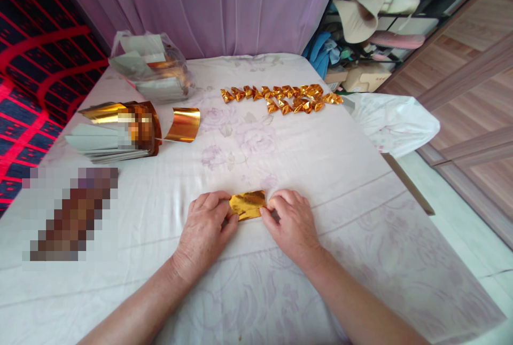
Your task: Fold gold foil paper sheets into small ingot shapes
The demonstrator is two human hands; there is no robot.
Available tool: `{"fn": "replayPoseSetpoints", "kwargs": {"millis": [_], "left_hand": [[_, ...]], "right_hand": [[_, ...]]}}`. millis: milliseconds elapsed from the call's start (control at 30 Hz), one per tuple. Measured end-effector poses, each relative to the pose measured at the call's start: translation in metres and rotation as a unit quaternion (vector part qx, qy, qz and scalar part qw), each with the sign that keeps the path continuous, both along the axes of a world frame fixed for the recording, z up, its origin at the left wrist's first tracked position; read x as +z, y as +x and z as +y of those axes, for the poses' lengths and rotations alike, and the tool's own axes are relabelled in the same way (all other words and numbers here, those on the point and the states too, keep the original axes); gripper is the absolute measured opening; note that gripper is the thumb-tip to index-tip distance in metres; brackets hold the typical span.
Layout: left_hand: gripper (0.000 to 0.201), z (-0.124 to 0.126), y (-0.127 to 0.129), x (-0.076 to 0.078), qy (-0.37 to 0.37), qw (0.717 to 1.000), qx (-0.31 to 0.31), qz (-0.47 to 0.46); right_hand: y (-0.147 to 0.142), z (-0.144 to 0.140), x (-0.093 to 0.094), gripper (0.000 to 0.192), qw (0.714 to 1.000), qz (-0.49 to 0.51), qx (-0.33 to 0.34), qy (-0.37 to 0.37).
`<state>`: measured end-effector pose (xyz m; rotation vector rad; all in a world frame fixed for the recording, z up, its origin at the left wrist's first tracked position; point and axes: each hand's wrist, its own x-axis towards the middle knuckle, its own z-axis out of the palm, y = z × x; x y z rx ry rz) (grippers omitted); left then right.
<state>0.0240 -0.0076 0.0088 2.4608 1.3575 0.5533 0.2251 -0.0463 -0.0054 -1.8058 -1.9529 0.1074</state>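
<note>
Left hand [206, 225]: rests knuckles-up on the cloth [328, 174], fingers curled, fingertips pinching the left end of the foil [248, 204]; nearly closed, apparently to pin that end flat.
Right hand [290, 225]: mirrors the left, fingers bent, thumb and forefinger nipping the foil's right end; nearly closed.
Foil: one small gold sheet, already folded to a short strip, lying flat on the cloth between the two hands and touching both; held at each end, which looks meant to keep a crease sharp.
Cloth: pale, flower-printed, spread over the whole table; gives a smooth bed under both hands.
Folded pieces [282, 98]: gold, small, laid in a loose row well beyond the right hand, at the far edge; set apart, likely as finished items kept out of the working space.
Curled sheet [184, 124]: a single loose gold sheet, beyond the left hand, just beside the stack.
Stack [108, 136]: unfolded sheets, gold faces and grey backs, far off to the left of the left hand, probably the supply within reach.
Bag [154, 64]: clear plastic, holding more sheets, farther still beyond the stack.
Blurred patch: left of the left hand; contents cannot be told.
</note>
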Motion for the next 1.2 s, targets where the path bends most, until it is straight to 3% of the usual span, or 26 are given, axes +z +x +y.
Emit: {"fn": "replayPoseSetpoints", "kwargs": {"millis": [333,533,700,833,1067,1200], "left_hand": [[0.013,-0.001,0.001,0.0,0.009,1.0,-0.001,0.015],[0.012,-0.001,0.001,-0.001,0.01,1.0,0.002,0.019],[0.004,-0.002,0.0,-0.001,0.016,1.0,-0.01,0.018],[0.017,-0.003,-0.002,-0.004,0.044,0.998,-0.035,0.013],[0.016,-0.002,-0.002,-0.006,0.047,0.998,-0.043,0.002],[0.015,-0.002,-0.003,-0.005,0.042,0.998,-0.039,0.01]], "right_hand": [[0.001,-0.001,0.0,0.015,1.0,0.008,0.001,-0.003],[0.001,-0.001,-0.001,0.001,1.0,0.022,0.01,0.012],[0.001,-0.003,0.001,0.009,0.999,0.012,0.043,0.015],[0.0,-0.003,0.001,0.01,0.999,0.001,0.046,0.016],[-0.005,0.0,0.005,0.003,0.999,-0.021,0.032,0.002],[-0.012,0.003,0.008,0.014,0.999,-0.047,0.002,-0.013]]}}
